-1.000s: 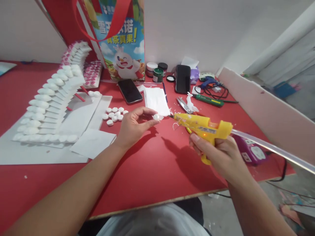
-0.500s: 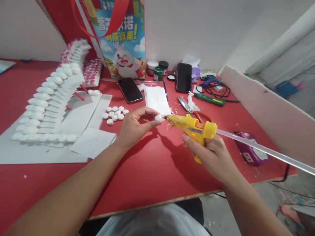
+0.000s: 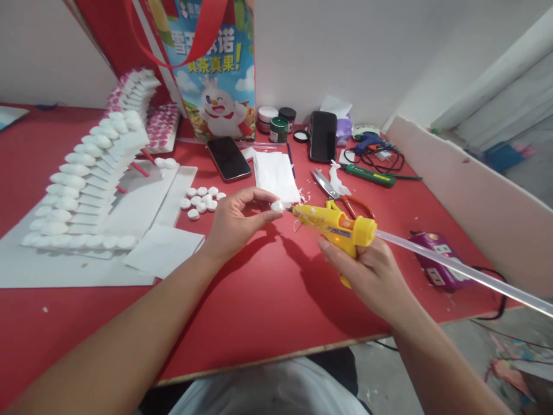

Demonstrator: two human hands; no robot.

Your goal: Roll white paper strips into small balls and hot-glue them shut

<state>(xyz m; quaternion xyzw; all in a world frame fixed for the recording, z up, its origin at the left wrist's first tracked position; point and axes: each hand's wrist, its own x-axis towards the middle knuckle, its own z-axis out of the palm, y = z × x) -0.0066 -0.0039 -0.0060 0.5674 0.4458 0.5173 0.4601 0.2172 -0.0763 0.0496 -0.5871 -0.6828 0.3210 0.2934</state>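
My left hand (image 3: pixel 241 222) pinches a small white rounded piece (image 3: pixel 277 206) between thumb and fingertips above the red table. In my right hand (image 3: pixel 371 271) is a yellow glue gun (image 3: pixel 334 222), gripped by its handle, its nozzle pointing left and up against or very close to the white piece. A long clear glue stick (image 3: pixel 458 266) sticks out of its back, and a small orange light glows on its side. Left of my left hand lies a cluster of similar white round pieces (image 3: pixel 201 202). Whether glue is coming out is too small to tell.
A curved white model (image 3: pixel 93 184) edged with white pieces stands on the left. A stack of white paper (image 3: pixel 275 176), scissors (image 3: pixel 328 187), a phone (image 3: pixel 228 158), a green-handled tool (image 3: pixel 369 175) and a purple box (image 3: pixel 440 262) lie around. Behind stands a colourful bag (image 3: pixel 216 75).
The glue gun has tilted slightly, its rear end shifting a little left and down. My left hand stays nearly still with the white piece.
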